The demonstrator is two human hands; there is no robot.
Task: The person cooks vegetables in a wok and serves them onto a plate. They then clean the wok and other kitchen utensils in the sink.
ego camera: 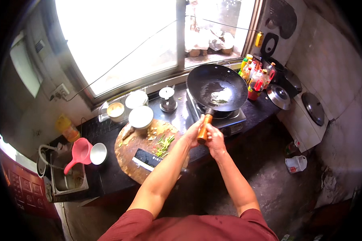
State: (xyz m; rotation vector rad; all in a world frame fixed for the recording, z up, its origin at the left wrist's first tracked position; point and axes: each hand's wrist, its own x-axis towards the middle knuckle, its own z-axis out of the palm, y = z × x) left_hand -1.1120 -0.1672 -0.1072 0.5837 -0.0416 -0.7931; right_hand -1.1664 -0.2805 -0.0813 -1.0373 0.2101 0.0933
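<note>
A black wok is over a portable gas stove, its inside glossy with liquid and a few green bits. Its wooden handle points towards me. My left hand grips the handle from the left side. From the right, my right hand closes round the same handle. Just left of my forearm lies a round wooden chopping board, with chopped green vegetables and a cleaver on it. A white bowl stands at the board's far edge.
Seasoning bottles crowd the counter right of the wok, near a metal lid. A sink, a pink ladle and a metal bowl are at left. A power cord crosses before the window.
</note>
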